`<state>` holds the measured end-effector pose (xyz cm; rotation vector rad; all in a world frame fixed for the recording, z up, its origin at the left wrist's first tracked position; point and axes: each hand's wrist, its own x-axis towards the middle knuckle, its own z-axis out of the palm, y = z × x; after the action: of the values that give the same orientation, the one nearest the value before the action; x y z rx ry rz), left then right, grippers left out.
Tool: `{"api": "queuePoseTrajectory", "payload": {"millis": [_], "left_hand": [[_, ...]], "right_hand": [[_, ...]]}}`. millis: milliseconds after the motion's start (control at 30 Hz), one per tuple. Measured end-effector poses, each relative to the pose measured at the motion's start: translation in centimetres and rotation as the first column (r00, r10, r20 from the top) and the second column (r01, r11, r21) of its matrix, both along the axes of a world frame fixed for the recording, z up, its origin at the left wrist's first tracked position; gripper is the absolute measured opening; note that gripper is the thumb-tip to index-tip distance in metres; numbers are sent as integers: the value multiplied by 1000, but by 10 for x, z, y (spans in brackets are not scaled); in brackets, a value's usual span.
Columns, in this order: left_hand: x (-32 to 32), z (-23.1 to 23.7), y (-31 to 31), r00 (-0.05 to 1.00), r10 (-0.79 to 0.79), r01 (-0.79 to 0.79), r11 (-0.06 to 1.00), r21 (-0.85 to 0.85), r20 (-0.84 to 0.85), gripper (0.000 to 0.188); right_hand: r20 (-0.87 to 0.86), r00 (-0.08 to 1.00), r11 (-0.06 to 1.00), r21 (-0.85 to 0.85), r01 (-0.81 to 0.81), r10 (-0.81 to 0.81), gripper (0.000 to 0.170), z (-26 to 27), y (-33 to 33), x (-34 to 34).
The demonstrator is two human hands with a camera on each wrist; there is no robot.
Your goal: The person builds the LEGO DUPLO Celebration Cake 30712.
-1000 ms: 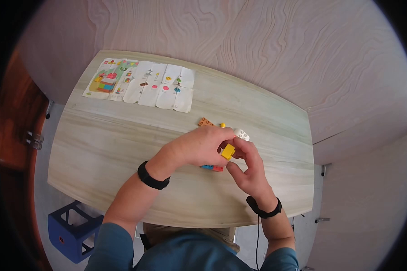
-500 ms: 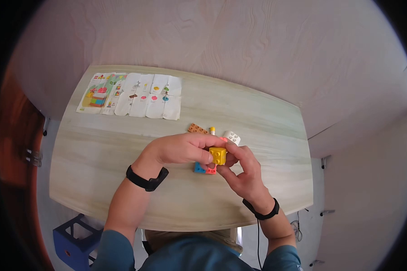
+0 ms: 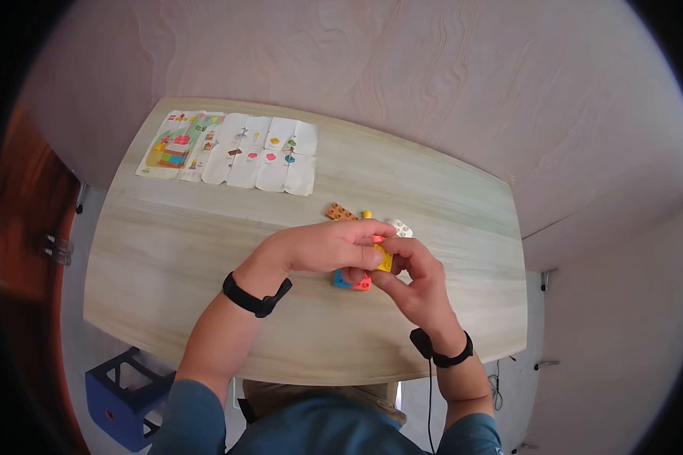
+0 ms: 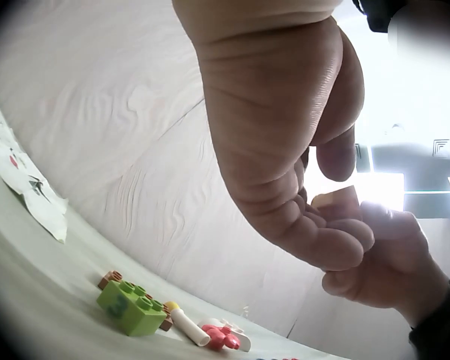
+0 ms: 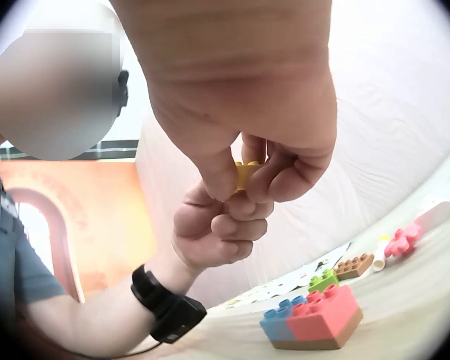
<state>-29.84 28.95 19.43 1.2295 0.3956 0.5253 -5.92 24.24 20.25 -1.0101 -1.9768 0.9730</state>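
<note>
Between my two hands, above the table, is a yellow toy brick [image 3: 385, 259]. My left hand [image 3: 322, 246] pinches it from the left, the thumb covering part of it in the head view. From the other side my right hand [image 3: 417, 287] grips the same brick with thumb and fingers. In the right wrist view the yellow brick [image 5: 246, 175] shows its studs between the right fingertips. Below the hands sits a block of blue and coral bricks [image 5: 324, 313] on a brown base. Beyond it stands a green brick [image 4: 131, 309] with a number on its side.
Behind the hands lie a brown studded brick [image 3: 340, 211], a white studded piece [image 3: 401, 227], a white cylinder with a yellow tip [image 4: 187, 325] and a pink piece [image 5: 403, 240]. An unfolded instruction sheet [image 3: 228, 152] covers the back left. A blue stool [image 3: 129, 402] stands beside the table.
The yellow brick has turned in my fingers: its studded face showed clearly half a second ago and is now partly covered by the left thumb. The head view has shifted slightly.
</note>
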Motion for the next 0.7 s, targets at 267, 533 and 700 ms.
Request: {"api": "queuePoseTrajectory", "payload": {"millis": [267, 533, 700], "left_hand": [[-15, -7, 4, 678, 333, 26, 880, 475, -655, 31], [-2, -25, 4, 588, 307, 223, 828, 515, -748, 33], [-1, -25, 6, 560, 261, 276, 836, 474, -786, 31]], "right_hand": [[-378, 909, 808, -583, -86, -176, 39, -20, 4, 4], [313, 948, 977, 174, -123, 63, 32, -40, -2, -18], [353, 935, 973, 198, -116, 40, 29, -45, -3, -24]]}}
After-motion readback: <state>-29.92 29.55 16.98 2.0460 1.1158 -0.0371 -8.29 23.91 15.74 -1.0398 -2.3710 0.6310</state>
